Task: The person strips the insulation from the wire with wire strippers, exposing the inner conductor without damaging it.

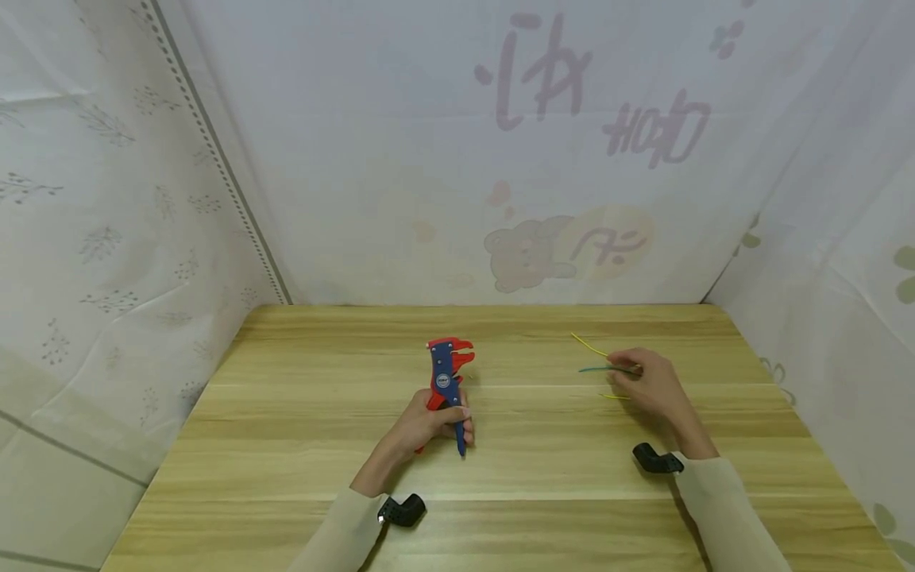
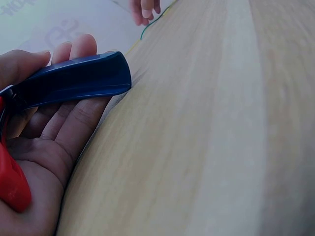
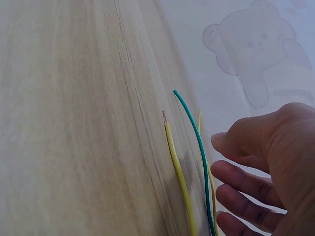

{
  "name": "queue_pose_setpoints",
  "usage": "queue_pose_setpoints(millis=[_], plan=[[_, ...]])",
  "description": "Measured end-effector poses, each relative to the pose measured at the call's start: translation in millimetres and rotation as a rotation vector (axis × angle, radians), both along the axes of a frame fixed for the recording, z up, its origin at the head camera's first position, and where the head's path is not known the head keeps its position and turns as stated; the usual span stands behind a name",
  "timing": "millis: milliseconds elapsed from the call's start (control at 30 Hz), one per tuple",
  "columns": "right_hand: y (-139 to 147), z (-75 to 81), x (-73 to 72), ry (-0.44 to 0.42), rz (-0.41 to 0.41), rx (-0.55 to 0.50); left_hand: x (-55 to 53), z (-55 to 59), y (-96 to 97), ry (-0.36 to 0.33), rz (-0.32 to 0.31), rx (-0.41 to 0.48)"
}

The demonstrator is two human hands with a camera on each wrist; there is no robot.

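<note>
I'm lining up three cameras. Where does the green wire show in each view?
Head: right of centre, below mid-height; the green wire reaches leftward from the right hand.
Left wrist: near the top edge, slightly left of centre, the green wire.
Right wrist: right of centre, running down to the bottom edge, the green wire.
Shared landmark: the right hand, close by in all three.

Soft light, wrist views seemingly hazy.
</note>
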State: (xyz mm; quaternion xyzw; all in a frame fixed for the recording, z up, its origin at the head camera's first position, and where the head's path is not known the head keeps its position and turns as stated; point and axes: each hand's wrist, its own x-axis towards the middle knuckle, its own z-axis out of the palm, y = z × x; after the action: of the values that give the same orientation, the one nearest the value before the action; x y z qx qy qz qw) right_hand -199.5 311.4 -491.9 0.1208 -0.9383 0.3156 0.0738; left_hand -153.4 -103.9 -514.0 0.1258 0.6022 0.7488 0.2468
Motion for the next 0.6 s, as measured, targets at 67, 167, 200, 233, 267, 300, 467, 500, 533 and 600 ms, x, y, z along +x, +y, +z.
queue_pose_setpoints(millis=[67, 167, 200, 233, 267, 300, 467, 500, 533, 600], plan=[[1, -0.2, -0.8, -0.02, -0.004, 0.006, 0.1, 0.3, 0.2, -0.003, 0.003, 0.001], [1, -0.3, -3.2, -0.034, -0.005, 0.008, -0.5, 1.1, -0.1, -0.004, 0.011, 0.002], [1, -0.8, -4.1, -0.037, -0.007, 0.01, -0.7, 1.5, -0.2, -0.003, 0.012, 0.0], [1, -1.3, -4.6, -0.037, -0.006, 0.013, -0.8, 1.8, -0.3, -0.002, 0.013, -0.003], [1, -1.8, -4.8, -0.036, -0.004, 0.013, -1.0, 1.9, -0.3, 0.001, 0.011, -0.005], [1, -2.5, -4.8, -0.034, -0.006, 0.016, -1.1, 1.9, -0.2, -0.001, 0.01, -0.007], [1, -7.7, -3.9, -0.027, -0.013, 0.032, -0.9, 0.3, 0.4, -0.006, -0.002, -0.006], [1, -8.9, -3.9, -0.029, -0.015, 0.031, -0.8, -0.1, 0.3, -0.005, -0.003, -0.004], [0, -9.9, -4.0, -0.029, -0.016, 0.032, -0.7, -0.5, 0.3, -0.003, -0.005, -0.003], [-1, -11.7, -4.7, -0.023, -0.018, 0.035, -0.6, -1.0, 0.1, 0.001, -0.006, 0.0]])
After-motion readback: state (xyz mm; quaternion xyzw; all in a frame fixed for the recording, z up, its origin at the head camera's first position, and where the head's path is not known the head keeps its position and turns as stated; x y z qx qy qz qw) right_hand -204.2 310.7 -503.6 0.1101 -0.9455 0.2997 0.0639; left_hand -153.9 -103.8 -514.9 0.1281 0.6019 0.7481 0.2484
